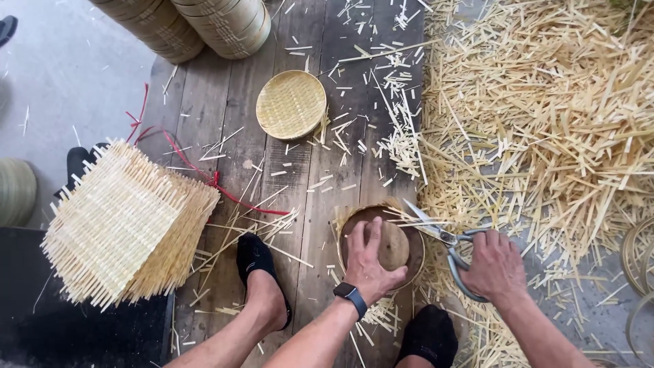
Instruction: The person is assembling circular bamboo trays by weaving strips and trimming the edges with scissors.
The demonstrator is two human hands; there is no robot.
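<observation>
1. Under the left hand [368,262], fingers spread flat, lies a round disc [394,244] inside a bamboo hoop [417,253].
2. Right hand [496,264], fingers closed, grips scissors [443,235], blades open at the hoop's rim.

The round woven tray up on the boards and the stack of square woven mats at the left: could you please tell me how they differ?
The round tray is a single trimmed disc with a clean rim; the mat stack holds many square sheets with loose strip ends sticking out all round. The tray lies flat on the boards; the stack sits tilted at the boards' left edge. The stack looks much larger. Both are pale woven strips.
</observation>
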